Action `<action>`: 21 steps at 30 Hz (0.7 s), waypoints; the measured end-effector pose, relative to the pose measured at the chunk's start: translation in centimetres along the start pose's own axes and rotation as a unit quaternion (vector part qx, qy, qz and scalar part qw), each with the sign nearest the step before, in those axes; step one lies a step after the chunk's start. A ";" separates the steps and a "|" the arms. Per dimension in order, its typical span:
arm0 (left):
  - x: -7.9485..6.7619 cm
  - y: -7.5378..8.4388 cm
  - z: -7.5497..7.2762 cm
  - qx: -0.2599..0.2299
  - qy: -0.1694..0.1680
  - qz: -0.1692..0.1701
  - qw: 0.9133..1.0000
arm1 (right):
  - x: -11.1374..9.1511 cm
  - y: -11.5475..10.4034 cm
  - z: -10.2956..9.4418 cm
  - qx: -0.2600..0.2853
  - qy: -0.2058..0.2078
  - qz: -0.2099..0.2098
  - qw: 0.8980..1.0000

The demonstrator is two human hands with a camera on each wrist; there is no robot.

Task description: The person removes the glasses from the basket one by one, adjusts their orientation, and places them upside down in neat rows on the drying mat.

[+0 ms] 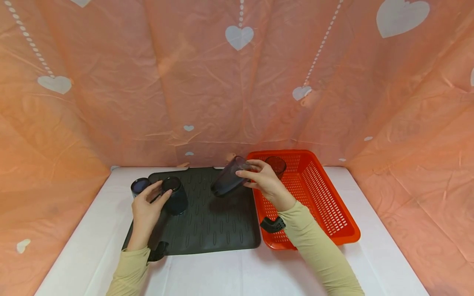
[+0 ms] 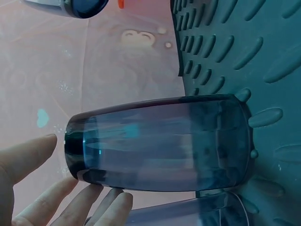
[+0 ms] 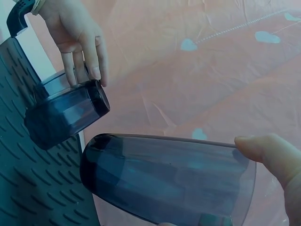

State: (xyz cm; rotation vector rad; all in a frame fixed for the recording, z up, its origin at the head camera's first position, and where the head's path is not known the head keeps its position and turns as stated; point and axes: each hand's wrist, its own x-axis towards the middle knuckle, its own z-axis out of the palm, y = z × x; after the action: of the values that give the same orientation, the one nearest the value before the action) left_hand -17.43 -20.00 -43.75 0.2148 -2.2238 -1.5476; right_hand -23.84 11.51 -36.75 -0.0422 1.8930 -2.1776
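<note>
My right hand (image 1: 264,181) grips a dark tinted drinking glass (image 1: 230,176) near its rim, tilted above the right part of a black drying mat (image 1: 207,230). In the right wrist view the thumb lies along that glass's wall (image 3: 178,174). On the mat's left side stands another dark glass (image 1: 175,199), its thick base up. My left hand (image 1: 146,209) is beside its top, fingers fairly straight at the side and thumb slightly apart in the left wrist view. A further tinted glass (image 1: 140,186) stands behind my left fingers, partly hidden.
An orange perforated basket (image 1: 346,238) is right of the mat, with a clear reddish-looking glass (image 1: 275,164) at its back left corner. White cloth (image 1: 207,275) covers the table. A peach curtain with hearts (image 1: 207,90) hangs close behind and at both sides.
</note>
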 end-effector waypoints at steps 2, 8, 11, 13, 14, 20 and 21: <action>-0.1 0.2 -0.1 -0.006 -0.001 -0.001 1.000 | 0.0 0.0 0.1 -0.002 0.000 0.000 1.000; -0.3 1.0 -0.5 -0.014 -0.003 -0.004 1.000 | 0.1 0.1 0.3 0.002 -0.001 0.003 1.000; -0.3 1.2 -0.7 -0.011 0.002 -0.001 1.000 | 0.0 0.0 0.4 0.004 -0.001 0.003 1.000; -0.4 1.5 -0.7 -0.014 0.010 0.001 1.000 | 0.0 0.0 0.4 0.004 -0.001 0.003 1.000; -0.4 1.6 -0.7 -0.016 0.013 0.003 1.000 | 0.0 0.0 0.4 0.003 -0.002 0.002 1.000; -0.9 3.0 -0.5 -0.050 0.011 0.010 0.999 | -0.3 -0.3 0.5 0.006 -0.005 0.002 1.000; -1.0 3.3 -0.5 -0.059 0.006 0.012 0.998 | -0.3 -0.3 0.5 0.006 -0.006 0.001 1.000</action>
State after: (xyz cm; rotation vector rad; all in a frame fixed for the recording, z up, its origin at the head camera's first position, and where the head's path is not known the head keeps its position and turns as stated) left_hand -15.95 -18.81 -40.83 0.1606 -2.1085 -1.6535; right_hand -23.52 11.16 -36.32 -0.0511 1.8718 -2.1827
